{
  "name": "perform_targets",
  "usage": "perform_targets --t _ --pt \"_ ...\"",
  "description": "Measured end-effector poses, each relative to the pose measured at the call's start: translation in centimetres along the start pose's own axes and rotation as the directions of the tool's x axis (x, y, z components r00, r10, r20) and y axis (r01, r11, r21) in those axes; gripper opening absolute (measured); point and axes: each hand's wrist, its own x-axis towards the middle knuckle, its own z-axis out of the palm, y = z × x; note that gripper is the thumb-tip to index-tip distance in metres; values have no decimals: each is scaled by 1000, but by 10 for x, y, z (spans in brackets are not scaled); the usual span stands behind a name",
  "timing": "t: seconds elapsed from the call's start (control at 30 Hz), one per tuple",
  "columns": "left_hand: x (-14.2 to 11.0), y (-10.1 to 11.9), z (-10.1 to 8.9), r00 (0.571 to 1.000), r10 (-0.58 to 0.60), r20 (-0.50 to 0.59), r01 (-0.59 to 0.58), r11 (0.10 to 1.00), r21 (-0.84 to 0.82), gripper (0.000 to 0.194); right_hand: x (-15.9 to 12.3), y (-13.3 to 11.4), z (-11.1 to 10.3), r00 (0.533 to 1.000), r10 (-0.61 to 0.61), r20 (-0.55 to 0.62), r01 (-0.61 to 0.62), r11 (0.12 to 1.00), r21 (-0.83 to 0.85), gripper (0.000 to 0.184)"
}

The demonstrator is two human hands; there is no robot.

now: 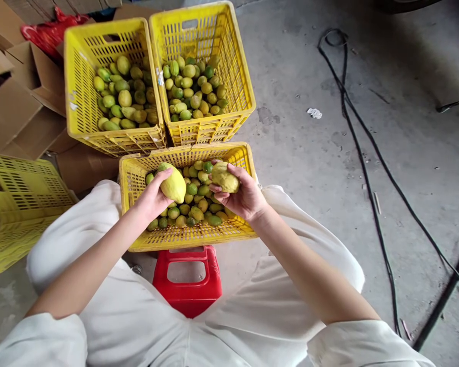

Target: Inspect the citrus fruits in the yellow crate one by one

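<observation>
My left hand (155, 193) is closed around a bright yellow lemon (175, 186). A greenish end shows above its thumb; whether it belongs to the same fruit I cannot tell. In my right hand (248, 196) sits a duller, bumpy yellow lemon (225, 178), gripped between thumb and fingers. Both hands are raised over the near yellow crate (187, 244), apart from each other. Inside that crate lie many small green and yellow lemons (196, 213), partly hidden by my hands.
Two more yellow crates, left (74, 97) and right (245, 81), hold lemons behind the near one. Another yellow crate (19, 199) and cardboard boxes (15, 112) stand at left. A red stool (187, 290) is between my legs. Black cable (371, 137) lies on the concrete floor.
</observation>
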Motion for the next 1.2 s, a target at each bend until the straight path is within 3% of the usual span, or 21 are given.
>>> perform_targets --t 0.1,0.2,0.33,0.5,0.63,0.93,1.07,1.2 --pt "-1 -2 0 998 -39 41 37 999 38 29 2 4 -1 999 -29 30 29 999 15 29" --pt "-2 -2 2 996 -60 65 56 996 67 27 2 5 -2 1000 -29 -13 29 999 19 32" --pt "-4 4 6 997 -58 53 58 998 10 22 1 2 -4 1000 0 -10 0 998 61 26" --pt "-6 8 9 998 -54 34 55 998 -24 23 1 1 -4 998 -46 35 44 998 55 36" --pt "-3 3 7 998 -11 67 10 1000 9 23 3 6 0 1000 -16 16 16 999 37 32" --pt "-1 5 0 990 -54 132 56 998 -11 27 5 12 1 999 31 17 -32 998 56 22" --pt "-4 10 3 975 -117 187 135 987 -85 29 5 10 1 998 -39 57 33 995 96 21" --pt "-5 13 3 977 -93 191 125 979 -163 37 4 11 1 993 -96 66 92 994 61 36"
